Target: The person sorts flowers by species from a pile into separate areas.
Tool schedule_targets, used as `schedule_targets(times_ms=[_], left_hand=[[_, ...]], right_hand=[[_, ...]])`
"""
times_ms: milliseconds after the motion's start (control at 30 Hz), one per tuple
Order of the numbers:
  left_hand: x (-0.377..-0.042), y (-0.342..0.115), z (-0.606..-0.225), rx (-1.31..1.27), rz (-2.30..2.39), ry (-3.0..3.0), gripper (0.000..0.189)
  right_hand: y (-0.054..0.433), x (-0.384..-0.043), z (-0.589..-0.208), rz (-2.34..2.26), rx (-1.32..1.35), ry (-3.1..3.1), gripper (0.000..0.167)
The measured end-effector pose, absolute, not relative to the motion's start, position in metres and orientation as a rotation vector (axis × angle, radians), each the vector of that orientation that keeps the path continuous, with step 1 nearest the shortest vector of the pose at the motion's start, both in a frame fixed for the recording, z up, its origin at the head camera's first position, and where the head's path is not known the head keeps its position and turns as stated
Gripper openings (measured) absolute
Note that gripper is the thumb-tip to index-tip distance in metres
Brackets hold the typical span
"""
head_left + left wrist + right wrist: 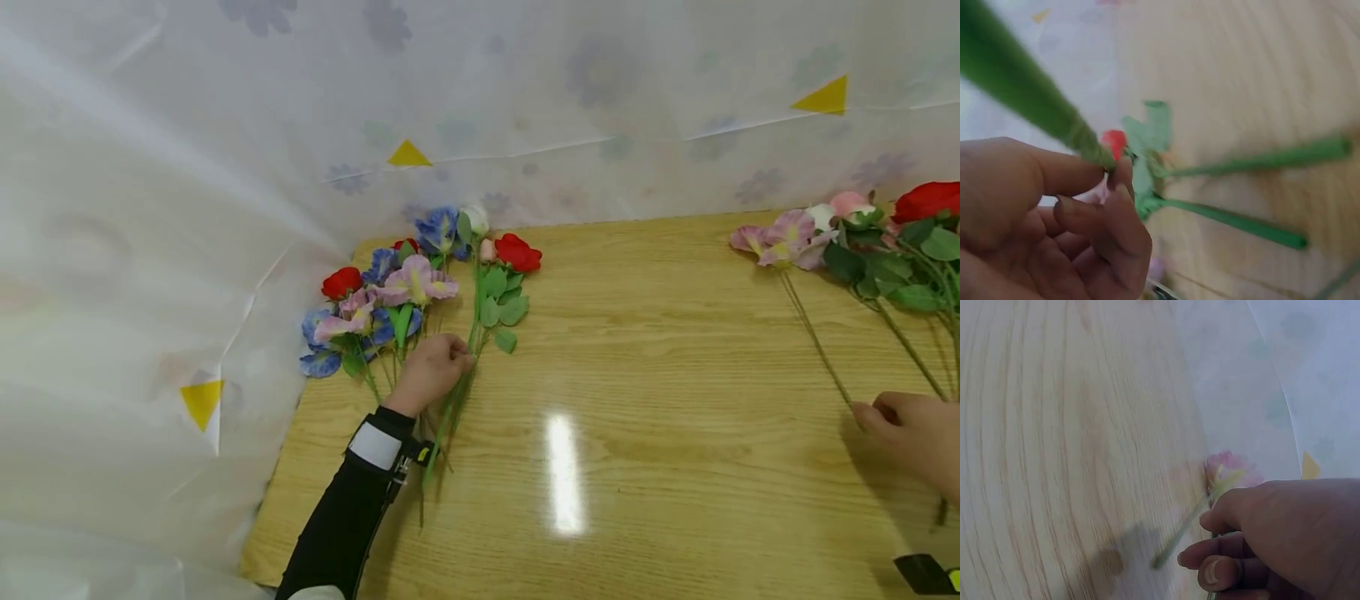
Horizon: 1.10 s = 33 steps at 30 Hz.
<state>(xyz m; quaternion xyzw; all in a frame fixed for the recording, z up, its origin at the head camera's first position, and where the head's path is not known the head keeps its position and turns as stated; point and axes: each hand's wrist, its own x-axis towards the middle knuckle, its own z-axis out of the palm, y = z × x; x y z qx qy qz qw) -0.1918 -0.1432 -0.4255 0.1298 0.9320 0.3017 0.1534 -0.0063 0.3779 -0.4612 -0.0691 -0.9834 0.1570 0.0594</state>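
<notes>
In the head view, my left hand (435, 367) is over the left bunch of artificial flowers, pinching a green flower stem (474, 327) between thumb and finger. The left wrist view shows this green stem (1035, 94) running up from the fingertips. Under a white flower (475, 219) and a red rose (517, 252), leafy stems lie beside the hand. At the right edge, my right hand (911, 433) has curled fingers at the thin stem (817, 342) of a pink-purple flower (787, 237). That pink flower (1225, 469) shows past the thumb in the right wrist view.
Blue irises (438, 229), pink irises (416, 282) and red blooms lie at the table's back left corner. Another bunch with a red rose (930, 202) lies back right. A pale floral sheet (600, 75) hangs behind and left of the wooden table (637, 333).
</notes>
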Motion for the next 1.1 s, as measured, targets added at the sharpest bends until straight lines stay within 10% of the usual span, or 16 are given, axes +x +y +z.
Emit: schedule_targets(times_ms=[667,1100], left_hand=[[-0.147,-0.056,-0.387,0.699,1.45,2.17,0.017],[-0.112,-0.019,-0.398,0.833,1.527,2.244,0.011]], right_hand=[[0.218,-0.048,-0.423,1.188,0.567,-2.915,0.008],[0.18,-0.043,-0.423,1.572,0.8,-2.672,0.02]])
